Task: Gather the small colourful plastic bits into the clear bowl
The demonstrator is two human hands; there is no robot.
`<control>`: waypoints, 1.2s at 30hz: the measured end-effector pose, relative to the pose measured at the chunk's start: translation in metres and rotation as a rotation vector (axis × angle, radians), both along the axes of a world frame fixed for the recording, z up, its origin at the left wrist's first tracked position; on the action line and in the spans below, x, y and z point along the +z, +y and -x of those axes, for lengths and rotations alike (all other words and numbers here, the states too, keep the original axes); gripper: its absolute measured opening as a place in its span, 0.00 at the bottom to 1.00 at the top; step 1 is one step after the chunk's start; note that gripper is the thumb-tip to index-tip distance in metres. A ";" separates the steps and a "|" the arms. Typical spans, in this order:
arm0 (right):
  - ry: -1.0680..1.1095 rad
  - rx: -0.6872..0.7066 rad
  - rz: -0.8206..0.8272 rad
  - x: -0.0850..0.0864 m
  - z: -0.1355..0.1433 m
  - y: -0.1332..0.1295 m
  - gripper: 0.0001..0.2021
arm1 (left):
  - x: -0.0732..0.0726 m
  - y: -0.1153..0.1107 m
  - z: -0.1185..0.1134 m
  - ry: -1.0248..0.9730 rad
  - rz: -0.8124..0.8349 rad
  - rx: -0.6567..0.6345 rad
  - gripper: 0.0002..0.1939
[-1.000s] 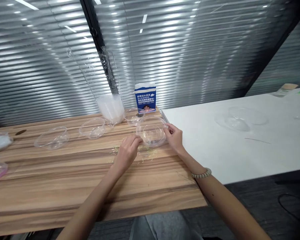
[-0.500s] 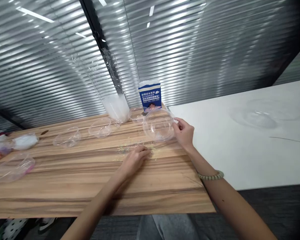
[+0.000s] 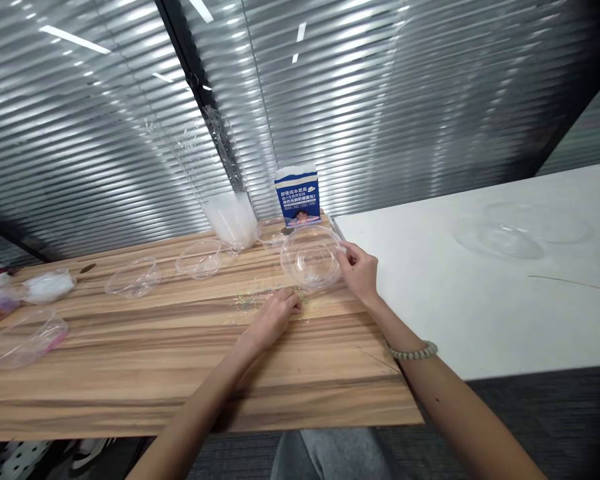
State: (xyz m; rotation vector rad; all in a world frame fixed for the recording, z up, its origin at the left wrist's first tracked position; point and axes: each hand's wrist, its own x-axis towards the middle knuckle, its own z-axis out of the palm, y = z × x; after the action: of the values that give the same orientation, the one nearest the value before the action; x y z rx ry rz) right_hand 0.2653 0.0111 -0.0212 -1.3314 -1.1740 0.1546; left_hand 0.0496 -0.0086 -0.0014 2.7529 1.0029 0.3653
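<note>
My right hand (image 3: pixel 359 272) pinches the rim of a clear plastic bowl (image 3: pixel 311 259), held tilted near the table's right end, its open side towards me. My left hand (image 3: pixel 275 315) rests low over the wooden table, fingers curled in at the edge of a scatter of thin, small yellowish and pale bits (image 3: pixel 253 300). These look like fine strands or tiny bands, too small to tell. Whatever the left fingertips pinch, if anything, is hidden.
Further clear bowls stand on the wooden table (image 3: pixel 180 373), one (image 3: pixel 134 279) left of centre. At the back are a blue-and-white paper bag (image 3: pixel 299 199) and a whitish plastic bag (image 3: pixel 233 220). Clear lids (image 3: pixel 510 241) lie on the white table (image 3: pixel 430 320) to the right.
My left fingers have curled in more and shifted slightly right over the scattered bits. The right hand still holds the bowl in nearly the same place; the view has shifted slightly.
</note>
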 end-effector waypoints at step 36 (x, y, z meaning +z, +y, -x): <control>0.070 0.068 0.111 -0.006 0.005 -0.008 0.19 | -0.019 -0.021 0.132 -0.203 -0.014 0.414 0.07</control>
State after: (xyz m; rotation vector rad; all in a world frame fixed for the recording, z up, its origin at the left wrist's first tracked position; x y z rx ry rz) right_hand 0.2603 0.0034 -0.0271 -1.3722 -1.1664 0.3170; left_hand -0.0824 -0.0299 -0.0205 2.4393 1.5108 0.6966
